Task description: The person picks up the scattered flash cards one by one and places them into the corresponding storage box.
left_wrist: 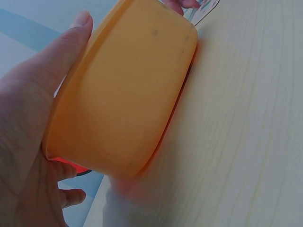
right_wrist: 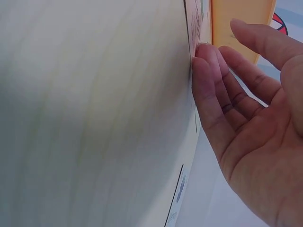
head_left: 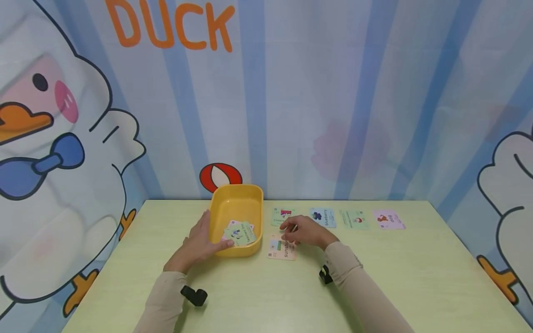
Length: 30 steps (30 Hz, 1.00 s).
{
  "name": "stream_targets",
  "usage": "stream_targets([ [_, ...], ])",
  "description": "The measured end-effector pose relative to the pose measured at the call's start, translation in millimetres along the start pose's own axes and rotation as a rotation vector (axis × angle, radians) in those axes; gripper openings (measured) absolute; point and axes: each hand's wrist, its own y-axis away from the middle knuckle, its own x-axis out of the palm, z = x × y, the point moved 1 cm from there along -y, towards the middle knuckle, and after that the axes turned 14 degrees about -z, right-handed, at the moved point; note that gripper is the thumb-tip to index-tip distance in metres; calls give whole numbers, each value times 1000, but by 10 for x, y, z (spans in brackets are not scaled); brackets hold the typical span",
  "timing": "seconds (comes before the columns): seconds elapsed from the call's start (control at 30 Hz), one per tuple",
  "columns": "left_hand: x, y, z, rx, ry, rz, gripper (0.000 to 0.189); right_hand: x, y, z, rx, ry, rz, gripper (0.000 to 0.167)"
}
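Observation:
My left hand (head_left: 195, 243) holds the near left side of a yellow plastic bin (head_left: 257, 208), thumb over the rim and fingers outside it. In the left wrist view the bin's orange-looking wall (left_wrist: 123, 90) fills the middle. Inside the bin lie a green picture card (head_left: 239, 234) and a pink card (head_left: 225, 238) partly under it. My right hand (head_left: 308, 231) touches a peach "sunshine" card (head_left: 281, 252) lying flat right of the bin. In the right wrist view its fingertips (right_wrist: 203, 71) rest at the card's edge, the thumb apart from them.
Along the back of the pale table (head_left: 416, 277) lie a green card (head_left: 280, 215) partly behind the right hand, a blue "blueberry" card (head_left: 329, 218), another green card (head_left: 354, 220) and a pink "dog" card (head_left: 389, 219). A duck-print curtain (head_left: 291, 92) stands behind the table.

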Motion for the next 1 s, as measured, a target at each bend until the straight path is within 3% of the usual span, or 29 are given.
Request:
stream_targets([
  [0.2, -12, -5, -19, -4, -7, 3, 128, -10, -10, 1, -12, 85, -62, 28],
  [0.43, -20, 8, -32, -5, -4, 2, 127, 17, -4, -16, 2, 208, -136, 41],
  [0.77, -2, 15, -32, -8, -21, -5, 128, 113, 59, 40, 10, 276, -129, 55],
  [1.0, 10, 5, -7, -7, -15, -6, 130, 138, 105, 69, 24, 320, -134, 53],
])
